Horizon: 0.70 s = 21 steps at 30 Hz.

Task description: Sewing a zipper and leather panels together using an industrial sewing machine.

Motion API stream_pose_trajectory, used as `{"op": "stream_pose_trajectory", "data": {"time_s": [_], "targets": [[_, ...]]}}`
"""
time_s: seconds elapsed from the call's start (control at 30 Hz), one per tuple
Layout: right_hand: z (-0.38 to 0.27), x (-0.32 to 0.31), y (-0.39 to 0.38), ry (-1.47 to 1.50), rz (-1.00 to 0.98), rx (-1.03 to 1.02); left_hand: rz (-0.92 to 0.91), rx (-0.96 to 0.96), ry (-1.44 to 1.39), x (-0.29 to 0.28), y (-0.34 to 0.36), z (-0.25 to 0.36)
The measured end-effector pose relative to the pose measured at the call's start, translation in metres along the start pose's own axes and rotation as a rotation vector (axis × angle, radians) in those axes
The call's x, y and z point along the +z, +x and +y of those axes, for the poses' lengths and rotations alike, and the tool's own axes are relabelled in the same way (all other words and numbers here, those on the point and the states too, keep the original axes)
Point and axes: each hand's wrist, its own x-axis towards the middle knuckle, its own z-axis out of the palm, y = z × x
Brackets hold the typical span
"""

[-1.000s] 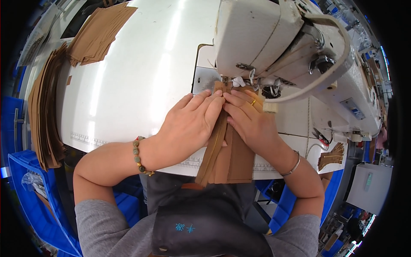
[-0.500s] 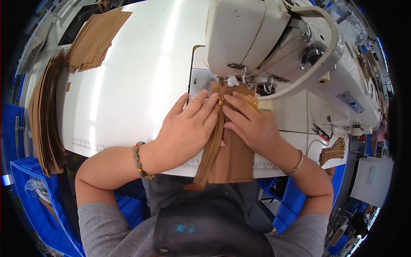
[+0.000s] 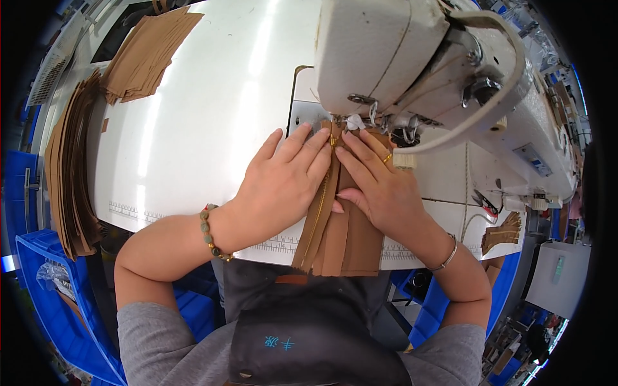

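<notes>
Risks, left to right: hanging brown stack (image 3: 72, 164) at 9 o'clock overhangs the table (image 3: 206, 128) edge, so a sleeve or elbow snag could drag it off. Left hand (image 3: 281, 180) lies palm down, fingers a bit spread, tips at the zipper strip (image 3: 317, 225); thumb tip pokes out from under it, can't tell if it's really pinching. Uneven press there could skew the strip, which runs from 12 toward 7 o'clock. Gold slider (image 3: 333, 141) sits at 6 o'clock of the presser foot (image 3: 335, 119), near it; I'd worry about metal hitting metal if it feeds in. Brown panel (image 3: 362, 248) lies at 5 o'clock under the right hand (image 3: 389, 193), fingers fanned and pressing, thumb apart, nothing pinched; lopsided drag could pucker it. Fingertips of both hands are close to the foot, so a slip is a finger hazard; needle too small to make out. Vs half a second ago: left hand about the same pose, slider now nearer the foot, right fingers spread wider and further toward 12, thumb further from the index.
</notes>
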Motion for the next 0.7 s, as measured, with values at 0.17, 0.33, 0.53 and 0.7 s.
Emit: {"op": "stream_pose_trajectory", "data": {"time_s": [0.17,0.33,0.53,0.7], "targets": [[-0.001,-0.002,-0.001,-0.006,-0.015,0.005,0.009,-0.003,-0.038,0.001,0.001,-0.001],[-0.006,-0.006,-0.01,-0.107,-0.1,0.042,-0.04,0.049,-0.095,0.0,0.002,0.002],[-0.008,-0.002,-0.009,-0.056,0.05,0.028,-0.045,0.048,-0.09,-0.001,0.002,0.002],[-0.008,-0.004,-0.009,-0.088,0.038,0.024,-0.038,0.042,-0.094,0.0,0.003,0.002]]}}
